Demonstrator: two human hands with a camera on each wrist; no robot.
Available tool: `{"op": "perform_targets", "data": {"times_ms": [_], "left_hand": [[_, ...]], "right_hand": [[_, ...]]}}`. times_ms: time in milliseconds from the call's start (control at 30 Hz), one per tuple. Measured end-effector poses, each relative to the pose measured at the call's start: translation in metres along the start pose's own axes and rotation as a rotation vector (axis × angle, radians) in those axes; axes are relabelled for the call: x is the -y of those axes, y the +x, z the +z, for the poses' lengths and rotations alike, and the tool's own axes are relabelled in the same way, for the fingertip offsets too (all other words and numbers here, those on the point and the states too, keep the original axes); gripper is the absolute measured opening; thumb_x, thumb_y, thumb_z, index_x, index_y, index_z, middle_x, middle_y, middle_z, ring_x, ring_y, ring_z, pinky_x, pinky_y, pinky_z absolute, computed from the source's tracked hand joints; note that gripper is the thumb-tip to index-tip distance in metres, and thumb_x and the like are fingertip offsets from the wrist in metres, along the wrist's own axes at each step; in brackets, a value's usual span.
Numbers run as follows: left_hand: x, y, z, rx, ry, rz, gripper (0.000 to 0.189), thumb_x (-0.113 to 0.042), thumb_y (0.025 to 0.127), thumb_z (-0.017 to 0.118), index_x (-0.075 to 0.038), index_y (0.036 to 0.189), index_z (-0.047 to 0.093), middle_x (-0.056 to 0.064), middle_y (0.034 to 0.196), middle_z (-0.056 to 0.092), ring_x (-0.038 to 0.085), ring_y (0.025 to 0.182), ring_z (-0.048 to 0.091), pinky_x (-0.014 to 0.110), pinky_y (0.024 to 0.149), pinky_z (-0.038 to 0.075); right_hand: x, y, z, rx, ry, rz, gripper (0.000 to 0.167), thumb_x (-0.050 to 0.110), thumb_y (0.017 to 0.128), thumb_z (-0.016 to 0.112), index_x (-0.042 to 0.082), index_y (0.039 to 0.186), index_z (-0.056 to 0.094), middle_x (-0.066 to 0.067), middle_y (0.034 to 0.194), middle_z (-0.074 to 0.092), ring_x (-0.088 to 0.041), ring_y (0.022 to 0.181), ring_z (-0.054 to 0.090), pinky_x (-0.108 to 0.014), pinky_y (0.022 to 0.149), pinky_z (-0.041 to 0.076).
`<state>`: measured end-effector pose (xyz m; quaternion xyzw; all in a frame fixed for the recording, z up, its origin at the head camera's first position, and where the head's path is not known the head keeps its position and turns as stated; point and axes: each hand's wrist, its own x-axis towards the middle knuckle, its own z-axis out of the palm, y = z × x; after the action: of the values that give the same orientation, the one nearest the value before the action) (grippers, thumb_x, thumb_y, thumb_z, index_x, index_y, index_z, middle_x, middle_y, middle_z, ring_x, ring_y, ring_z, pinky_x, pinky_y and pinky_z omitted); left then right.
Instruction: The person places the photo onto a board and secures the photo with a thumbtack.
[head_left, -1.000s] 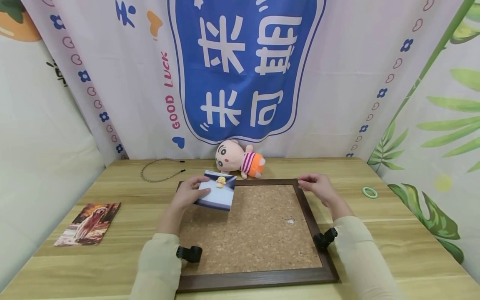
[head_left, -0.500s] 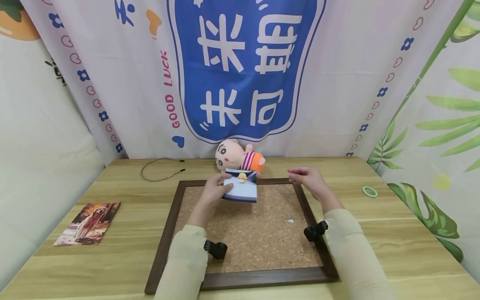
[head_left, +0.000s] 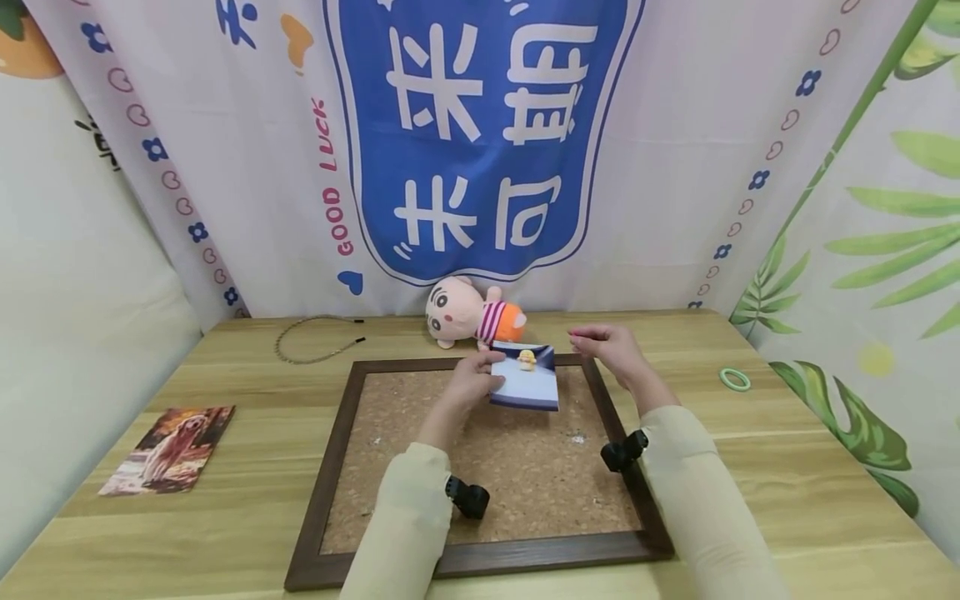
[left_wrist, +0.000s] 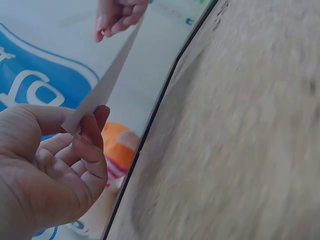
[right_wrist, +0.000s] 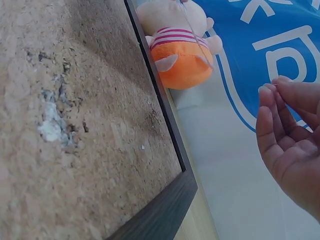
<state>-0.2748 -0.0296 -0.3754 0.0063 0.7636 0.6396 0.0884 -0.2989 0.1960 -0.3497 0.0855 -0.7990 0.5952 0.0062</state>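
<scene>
My left hand (head_left: 471, 379) pinches the left edge of a small photo card (head_left: 527, 389) between thumb and fingers. The card shows a little yellow figure on a pale blue ground; the left wrist view catches the card (left_wrist: 102, 90) almost edge-on. It is held over the far right part of a corkboard (head_left: 517, 467) with a dark brown frame. My right hand (head_left: 613, 348) is raised by the board's far right corner, a short way right of the card. Its thumb and fingertips pinch a small pink push pin (head_left: 573, 334), mostly covered by the fingers.
A plush doll (head_left: 455, 308) in orange shorts lies behind the board. To the left are a dog photo (head_left: 168, 450) and a thin hoop-shaped band (head_left: 296, 360). A green ring (head_left: 734, 380) lies at the right. Printed cloth (head_left: 637, 208) hangs behind the table.
My left hand has carried the photo card rightward across the board's far side. My right hand has risen slightly and shifted left, the pink push pin now showing at its fingertips.
</scene>
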Motion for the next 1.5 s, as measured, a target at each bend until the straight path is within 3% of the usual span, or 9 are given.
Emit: {"op": "perform_targets", "data": {"times_ms": [167, 333, 633, 800, 967, 1067, 1233, 1500], "left_hand": [[0.004, 0.005, 0.021, 0.005, 0.011, 0.019, 0.038, 0.008, 0.073, 0.058, 0.000, 0.110, 0.056, 0.009, 0.080, 0.052, 0.012, 0.057, 0.045, 0.022, 0.045, 0.039], [0.011, 0.008, 0.042, 0.014, 0.070, 0.062, 0.037, 0.007, 0.071, 0.061, 0.003, 0.107, 0.056, 0.002, 0.063, 0.038, 0.010, 0.044, 0.039, 0.021, 0.042, 0.039], [0.017, 0.007, 0.057, -0.016, 0.241, 0.101, 0.035, 0.002, 0.069, 0.065, 0.001, 0.103, 0.059, 0.004, 0.061, 0.047, 0.010, 0.042, 0.043, 0.022, 0.042, 0.041], [0.018, 0.007, 0.058, -0.034, 0.419, 0.175, 0.033, -0.004, 0.068, 0.068, -0.001, 0.101, 0.062, 0.004, 0.072, 0.053, 0.013, 0.058, 0.046, 0.026, 0.053, 0.040], [0.017, 0.006, 0.059, -0.051, 0.533, 0.209, 0.034, -0.009, 0.067, 0.069, -0.002, 0.100, 0.064, 0.004, 0.082, 0.058, 0.014, 0.068, 0.050, 0.028, 0.061, 0.041], [0.018, 0.006, 0.060, -0.050, 0.567, 0.214, 0.035, -0.011, 0.068, 0.069, -0.003, 0.102, 0.064, 0.005, 0.089, 0.059, 0.014, 0.070, 0.051, 0.028, 0.064, 0.042], [0.018, 0.004, 0.060, -0.036, 0.611, 0.210, 0.036, -0.012, 0.069, 0.069, -0.004, 0.103, 0.063, 0.009, 0.103, 0.057, 0.015, 0.078, 0.052, 0.030, 0.071, 0.042], [0.015, 0.004, 0.062, -0.015, 0.762, 0.148, 0.039, -0.022, 0.074, 0.067, -0.010, 0.110, 0.061, 0.004, 0.105, 0.059, 0.020, 0.095, 0.053, 0.035, 0.077, 0.042]], "right_hand": [[-0.004, 0.004, 0.001, -0.021, -0.016, 0.002, 0.029, 0.003, 0.082, 0.056, -0.015, 0.105, 0.054, -0.023, 0.096, 0.059, -0.010, 0.071, 0.059, -0.035, 0.073, 0.046], [-0.008, 0.005, 0.003, -0.051, -0.011, 0.008, 0.029, 0.002, 0.081, 0.057, -0.016, 0.103, 0.054, -0.018, 0.086, 0.063, -0.011, 0.066, 0.058, -0.039, 0.072, 0.046], [-0.021, 0.006, 0.004, -0.102, -0.033, 0.038, 0.027, 0.006, 0.080, 0.060, -0.012, 0.100, 0.058, -0.016, 0.086, 0.063, -0.025, 0.074, 0.060, -0.038, 0.071, 0.046], [-0.030, 0.010, 0.007, -0.111, -0.022, 0.053, 0.027, 0.006, 0.080, 0.059, -0.011, 0.101, 0.058, -0.013, 0.087, 0.063, -0.026, 0.077, 0.060, -0.037, 0.070, 0.047], [-0.036, 0.011, 0.013, -0.092, 0.005, 0.047, 0.027, 0.002, 0.080, 0.057, -0.014, 0.102, 0.056, -0.023, 0.092, 0.060, -0.033, 0.084, 0.057, -0.038, 0.071, 0.046], [-0.041, 0.011, 0.016, -0.089, 0.008, 0.049, 0.028, 0.001, 0.081, 0.057, -0.015, 0.103, 0.055, -0.024, 0.093, 0.060, -0.031, 0.084, 0.057, -0.035, 0.070, 0.047], [-0.049, 0.012, 0.019, -0.095, -0.002, 0.088, 0.028, 0.004, 0.081, 0.058, -0.013, 0.104, 0.056, -0.020, 0.094, 0.061, -0.015, 0.075, 0.058, -0.028, 0.066, 0.047], [-0.057, 0.012, 0.020, -0.081, -0.056, 0.086, 0.025, 0.005, 0.080, 0.059, -0.011, 0.099, 0.060, -0.016, 0.092, 0.061, -0.008, 0.071, 0.056, -0.026, 0.066, 0.046]]}}
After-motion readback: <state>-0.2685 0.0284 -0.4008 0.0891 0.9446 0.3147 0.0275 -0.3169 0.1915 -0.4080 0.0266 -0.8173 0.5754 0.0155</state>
